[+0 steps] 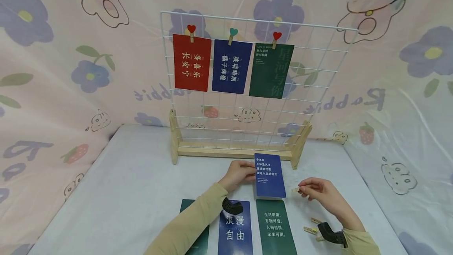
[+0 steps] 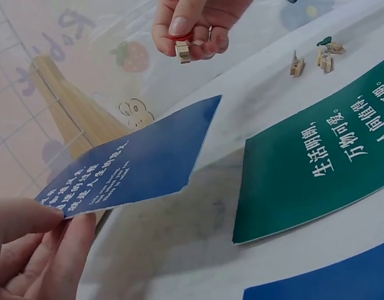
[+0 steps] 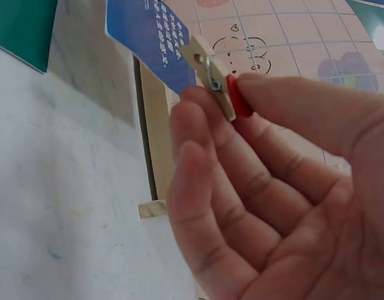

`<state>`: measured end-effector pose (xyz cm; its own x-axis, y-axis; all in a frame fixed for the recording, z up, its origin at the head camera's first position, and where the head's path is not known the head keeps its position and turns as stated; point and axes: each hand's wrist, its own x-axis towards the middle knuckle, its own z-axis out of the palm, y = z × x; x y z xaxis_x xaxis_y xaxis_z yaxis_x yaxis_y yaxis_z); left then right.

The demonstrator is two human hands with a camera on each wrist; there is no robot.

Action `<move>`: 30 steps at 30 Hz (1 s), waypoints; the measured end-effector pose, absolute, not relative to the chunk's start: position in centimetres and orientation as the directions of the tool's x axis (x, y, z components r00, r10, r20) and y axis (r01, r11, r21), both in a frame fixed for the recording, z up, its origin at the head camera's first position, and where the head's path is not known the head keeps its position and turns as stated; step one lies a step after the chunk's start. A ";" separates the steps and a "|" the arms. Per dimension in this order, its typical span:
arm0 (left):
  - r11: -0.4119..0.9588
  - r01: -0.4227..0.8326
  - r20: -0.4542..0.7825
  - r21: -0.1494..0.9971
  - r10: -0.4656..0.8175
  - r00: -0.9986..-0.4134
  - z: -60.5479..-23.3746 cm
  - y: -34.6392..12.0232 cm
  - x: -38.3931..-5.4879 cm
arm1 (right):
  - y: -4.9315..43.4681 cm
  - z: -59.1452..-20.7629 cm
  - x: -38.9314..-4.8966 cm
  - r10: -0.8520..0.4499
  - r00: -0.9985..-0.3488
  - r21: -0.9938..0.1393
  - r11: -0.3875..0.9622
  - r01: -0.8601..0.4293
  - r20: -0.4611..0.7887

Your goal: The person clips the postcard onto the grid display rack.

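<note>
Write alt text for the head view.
The left hand holds a blue card with white text while the right hand pinches a small wooden clothespin. Behind them, a red card, another blue card and a green card hang by heart-topped clips from a white wire grid. More cards lie on the table.

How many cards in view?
7. Rack: red card, blue card, green card. Left hand: blue card. Table: green card partly behind the sleeve, blue card, green card. Others may be hidden.
</note>
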<state>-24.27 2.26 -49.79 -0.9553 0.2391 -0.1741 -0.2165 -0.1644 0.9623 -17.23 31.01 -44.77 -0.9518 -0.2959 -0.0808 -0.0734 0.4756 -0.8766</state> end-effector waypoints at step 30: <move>-0.096 0.004 0.026 0.995 0.227 -0.973 -44.2 2.4 -24.2 | 30.8 -40.7 -18.6 -0.286 -0.953 -0.830 0.505 -0.237 0.098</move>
